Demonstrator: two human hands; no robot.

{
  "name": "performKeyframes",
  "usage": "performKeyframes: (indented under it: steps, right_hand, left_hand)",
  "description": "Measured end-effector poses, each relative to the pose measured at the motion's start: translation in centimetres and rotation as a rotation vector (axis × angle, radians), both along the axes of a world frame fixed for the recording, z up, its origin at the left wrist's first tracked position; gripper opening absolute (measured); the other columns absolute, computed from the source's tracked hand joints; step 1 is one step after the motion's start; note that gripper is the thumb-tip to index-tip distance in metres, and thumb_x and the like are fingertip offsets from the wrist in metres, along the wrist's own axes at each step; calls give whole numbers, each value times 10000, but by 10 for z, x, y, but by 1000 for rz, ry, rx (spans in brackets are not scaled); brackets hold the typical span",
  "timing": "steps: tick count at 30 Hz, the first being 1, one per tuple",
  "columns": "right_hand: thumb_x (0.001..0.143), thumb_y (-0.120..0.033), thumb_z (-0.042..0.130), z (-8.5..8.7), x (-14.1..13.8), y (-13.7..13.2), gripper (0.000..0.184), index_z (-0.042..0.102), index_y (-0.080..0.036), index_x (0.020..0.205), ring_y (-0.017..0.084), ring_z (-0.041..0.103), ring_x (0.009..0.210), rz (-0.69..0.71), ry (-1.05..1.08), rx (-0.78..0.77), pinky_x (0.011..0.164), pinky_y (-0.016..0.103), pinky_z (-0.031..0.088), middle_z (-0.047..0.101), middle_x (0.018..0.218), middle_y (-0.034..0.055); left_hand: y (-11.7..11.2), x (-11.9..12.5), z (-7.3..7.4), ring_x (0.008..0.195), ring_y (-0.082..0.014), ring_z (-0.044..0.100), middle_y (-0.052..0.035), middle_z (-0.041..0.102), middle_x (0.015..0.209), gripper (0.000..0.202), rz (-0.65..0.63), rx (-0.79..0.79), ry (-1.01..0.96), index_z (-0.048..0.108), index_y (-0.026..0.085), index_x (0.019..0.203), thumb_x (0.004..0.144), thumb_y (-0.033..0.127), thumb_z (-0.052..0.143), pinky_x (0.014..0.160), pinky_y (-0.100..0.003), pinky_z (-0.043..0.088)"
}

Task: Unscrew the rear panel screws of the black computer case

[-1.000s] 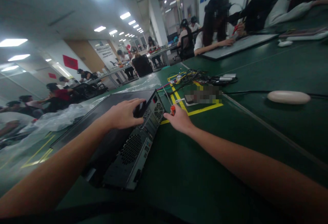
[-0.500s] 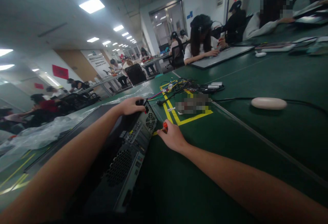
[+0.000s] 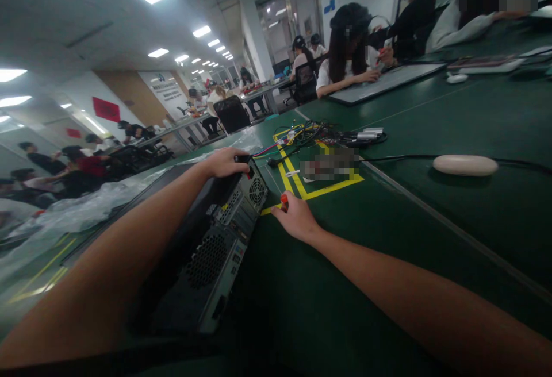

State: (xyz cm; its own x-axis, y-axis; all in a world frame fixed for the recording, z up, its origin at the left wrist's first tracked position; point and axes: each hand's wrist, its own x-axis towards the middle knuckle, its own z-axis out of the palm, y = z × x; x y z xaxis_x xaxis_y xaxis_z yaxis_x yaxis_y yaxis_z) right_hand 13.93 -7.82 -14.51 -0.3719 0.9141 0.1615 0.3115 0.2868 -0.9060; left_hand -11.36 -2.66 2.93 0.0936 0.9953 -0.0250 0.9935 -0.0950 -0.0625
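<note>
A black desktop computer case (image 3: 181, 268) lies on the green table, its grey metal rear panel with vents and ports turned to the right. My left hand (image 3: 226, 162) is closed over the upper far corner of the case, thumb at the rear edge near the round fan grille (image 3: 257, 190). A small red part (image 3: 248, 174) shows just under that thumb. To the right of the rear panel and apart from it, my right hand (image 3: 297, 216) is closed around what looks like a screwdriver, whose orange-red handle (image 3: 284, 200) sticks up; its shaft is hidden.
Beyond my hands lie a tangle of cables (image 3: 314, 133), a blurred object (image 3: 330, 164) and yellow tape lines (image 3: 332, 187). A whitish oval object (image 3: 466, 165) rests on a black cord. Clear plastic wrap (image 3: 73, 210) spreads at left. Across the table a person (image 3: 351, 49) works over a flat panel.
The view has tilted slightly, so the scene sits a little higher and to the right. My right hand stays near the case's rear, still closed on the handle; the left keeps its hold.
</note>
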Motion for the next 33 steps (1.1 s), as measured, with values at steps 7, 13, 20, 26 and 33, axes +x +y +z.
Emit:
performKeyframes:
  steps: [7, 13, 20, 26, 33]
  right_hand:
    - [954, -235, 810, -3, -1, -1, 334, 486, -299, 911, 216, 597, 759, 51, 47, 12, 759, 339, 405, 589, 779, -62]
    - [947, -229, 677, -5, 0, -4, 224, 479, -301, 1025, 247, 632, 801, 48, 95, 48, 787, 371, 416, 624, 856, -26]
    - [991, -237, 584, 10, 4, -13, 133, 510, -286, 1090, 257, 682, 848, 74, 146, 136, 840, 401, 490, 700, 944, 24]
    - [1096, -353, 680, 18, 36, -32, 195, 732, -267, 1263, 298, 856, 1013, 143, 206, 305, 923, 440, 632, 875, 1106, 75]
    - [1060, -299, 782, 3, 63, -61, 185, 778, -279, 1244, 256, 868, 827, 158, 143, 396, 748, 371, 679, 892, 969, 38]
  left_hand:
    - [-3, -3, -9, 1492, -407, 750, -109, 846, 1584, 845, 14, 34, -39, 844, 246, 1589, 896, 685, 639, 1303, -487, 563]
    - [-1, -8, -16, 1495, -416, 712, -155, 802, 1605, 867, 6, 23, -148, 795, 186, 1562, 871, 677, 616, 1337, -523, 535]
    - [4, -8, -20, 1371, -427, 721, -143, 841, 1449, 746, -55, 33, -206, 837, 181, 1394, 855, 647, 615, 1260, -540, 555]
    - [7, -9, -23, 1369, -428, 712, -169, 827, 1455, 739, -77, 50, -253, 842, 147, 1392, 856, 612, 636, 1236, -528, 551]
    - [10, -13, -25, 1369, -429, 714, -171, 836, 1432, 681, -88, 58, -274, 862, 154, 1383, 863, 541, 652, 1245, -568, 545]
